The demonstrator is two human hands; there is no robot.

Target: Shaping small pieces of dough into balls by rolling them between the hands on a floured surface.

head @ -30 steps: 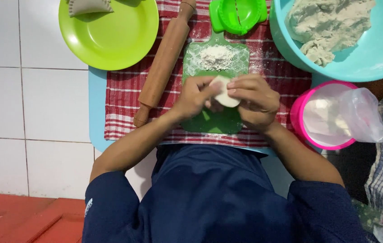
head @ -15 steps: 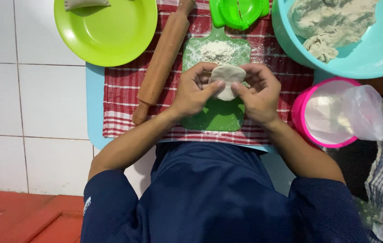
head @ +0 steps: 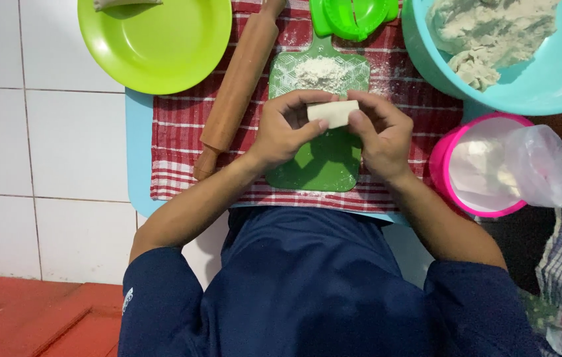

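My left hand (head: 287,129) and my right hand (head: 378,132) both pinch a small pale dough piece (head: 334,112), folded flat, held just above a green cutting board (head: 324,165). A little heap of white flour (head: 317,69) lies on the far end of that board. The board rests on a red checked cloth (head: 182,119). A wooden rolling pin (head: 238,82) lies slanted on the cloth, left of my left hand.
A lime green plate (head: 155,49) holding a folded dough piece (head: 122,4) sits far left. A green dumpling press (head: 353,16) is at the top. A light blue bowl (head: 558,79) with dough stands far right, a pink tub (head: 449,165) with a plastic bag nearer.
The round dough disc held a second ago is now folded into a flat strip. Both hands have shifted slightly away from me, toward the flour.
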